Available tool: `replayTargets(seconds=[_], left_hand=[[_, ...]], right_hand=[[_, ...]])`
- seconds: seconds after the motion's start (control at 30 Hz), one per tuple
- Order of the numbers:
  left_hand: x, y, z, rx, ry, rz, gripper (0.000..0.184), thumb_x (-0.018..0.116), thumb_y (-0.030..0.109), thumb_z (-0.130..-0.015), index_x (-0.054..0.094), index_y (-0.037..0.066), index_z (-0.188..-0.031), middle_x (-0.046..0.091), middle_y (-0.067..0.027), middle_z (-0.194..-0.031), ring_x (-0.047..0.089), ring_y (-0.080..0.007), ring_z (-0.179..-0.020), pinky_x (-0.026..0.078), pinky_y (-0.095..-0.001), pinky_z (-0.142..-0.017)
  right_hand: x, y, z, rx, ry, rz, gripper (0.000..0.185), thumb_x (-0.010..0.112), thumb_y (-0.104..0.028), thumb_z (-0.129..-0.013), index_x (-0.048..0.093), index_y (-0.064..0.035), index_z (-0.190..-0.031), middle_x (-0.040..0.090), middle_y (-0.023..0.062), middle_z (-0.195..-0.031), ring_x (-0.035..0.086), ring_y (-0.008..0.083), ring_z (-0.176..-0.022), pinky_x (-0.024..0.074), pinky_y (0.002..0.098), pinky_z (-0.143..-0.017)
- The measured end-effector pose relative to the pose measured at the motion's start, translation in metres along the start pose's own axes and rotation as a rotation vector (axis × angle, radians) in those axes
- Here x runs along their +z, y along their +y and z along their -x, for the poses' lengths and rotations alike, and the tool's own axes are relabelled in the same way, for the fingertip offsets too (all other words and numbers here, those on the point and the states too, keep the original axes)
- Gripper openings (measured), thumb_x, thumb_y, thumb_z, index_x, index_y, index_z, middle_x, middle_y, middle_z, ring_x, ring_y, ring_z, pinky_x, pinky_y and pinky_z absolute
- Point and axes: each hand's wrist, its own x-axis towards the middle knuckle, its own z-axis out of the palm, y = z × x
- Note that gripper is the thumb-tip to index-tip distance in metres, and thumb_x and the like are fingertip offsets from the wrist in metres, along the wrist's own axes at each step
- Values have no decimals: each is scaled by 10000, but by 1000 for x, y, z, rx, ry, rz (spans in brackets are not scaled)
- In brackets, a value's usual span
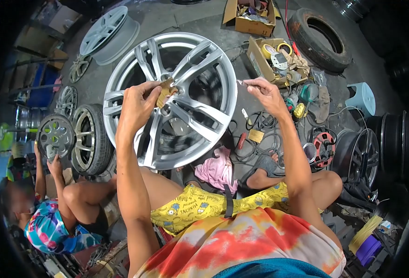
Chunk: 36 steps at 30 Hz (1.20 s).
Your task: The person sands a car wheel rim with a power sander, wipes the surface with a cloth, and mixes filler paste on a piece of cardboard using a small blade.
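A large silver alloy wheel rim (200, 110) with split spokes is in front of me, tilted toward me. At its hub, my left hand (142, 102) pinches a piece of brown paper or tape (165, 95) between thumb and fingers. The piece covers part of the rim's centre; which material it is I cannot make out. Just beyond the rim's right edge is my right hand (265, 95), apart from the metal. Its thumb and fingers are pinched together, with a small pale scrap (240, 82) at their tips.
A cardboard box (259, 65) with tape rolls stands at the right, near an old tyre (322, 39). Cables (260, 141), a red reel (324, 149) and a pink cloth (216, 169) lie on the floor. At left, another person (58, 222) holds a wheel cover (56, 138).
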Motion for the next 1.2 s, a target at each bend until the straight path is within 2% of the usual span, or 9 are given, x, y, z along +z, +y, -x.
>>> replayTargets(seconds=[0.1, 0.17, 0.2, 0.27, 0.33, 0.43, 0.57, 0.7, 1.2], left_hand=[[0, 0, 0, 33, 7, -3, 250, 622, 135, -1007, 705, -85, -1093, 685, -50, -787, 591, -67, -714, 491, -259, -641], [0, 1, -1, -13, 36, 23, 249, 657, 127, -945, 721, -68, -1087, 720, -203, -789, 670, -200, -665, 518, -338, -672], [0, 0, -1, -13, 35, 23, 249, 657, 127, -945, 721, -68, -1087, 720, -203, -789, 670, -200, -665, 518, -338, -672], [0, -6, -1, 26, 12, 15, 254, 627, 142, -1004, 709, -84, -1086, 687, -49, -788, 603, -72, -706, 492, -256, -633], [0, -7, -2, 21, 5, 10, 256, 628, 143, -1004, 708, -85, -1090, 688, -48, -790, 604, -71, -705, 493, -256, -631], [1, -8, -2, 22, -5, -1, 259, 629, 143, -1003, 707, -85, -1099, 693, -48, -797, 609, -71, -708, 499, -256, -632], [3, -3, -3, 4, -5, -10, 262, 634, 145, -1001, 707, -81, -1113, 705, -51, -812, 624, -73, -724, 517, -256, -649], [5, -11, -5, -6, -21, 28, 268, 638, 155, -1001, 709, -78, -1113, 708, -53, -816, 631, -76, -736, 523, -259, -659], [5, -1, 1, 40, -5, -12, 269, 637, 158, -1000, 708, -82, -1099, 678, -42, -772, 587, -74, -685, 475, -257, -612]], right_hand=[[-2, -24, -12, -106, 18, 235, 267, 707, -211, -946, 741, -56, -1160, 644, 59, -934, 599, 167, -900, 466, 318, -820], [-3, -32, -14, -136, 0, 317, 269, 708, -209, -942, 740, -56, -1161, 643, 67, -935, 604, 184, -901, 468, 325, -829], [-4, -33, -14, -167, -15, 402, 271, 708, -208, -939, 739, -56, -1161, 641, 75, -936, 609, 202, -901, 469, 331, -838], [-4, -37, -6, -150, -40, 397, 277, 710, -216, -941, 739, -58, -1167, 645, 70, -946, 609, 188, -907, 473, 329, -839], [-6, -34, 5, -127, -59, 392, 283, 711, -225, -944, 738, -60, -1173, 649, 66, -956, 610, 175, -914, 476, 327, -840], [-1, -11, 16, -12, -100, 47, 294, 700, -231, -978, 730, -39, -1198, 645, 14, -990, 587, 105, -929, 488, 288, -837], [21, 20, 2, -10, 5, -351, 297, 677, -168, -996, 697, -4, -1243, 651, 2, -1021, 596, 90, -938, 498, 261, -849], [49, 25, 10, 87, 80, -390, 317, 656, -159, -1012, 661, 17, -1274, 654, 21, -1111, 613, 101, -984, 503, 273, -882], [66, 19, 64, -20, 335, -129, 262, 702, -134, -960, 711, -14, -1193, 668, 59, -1065, 612, 124, -949, 485, 268, -847]])
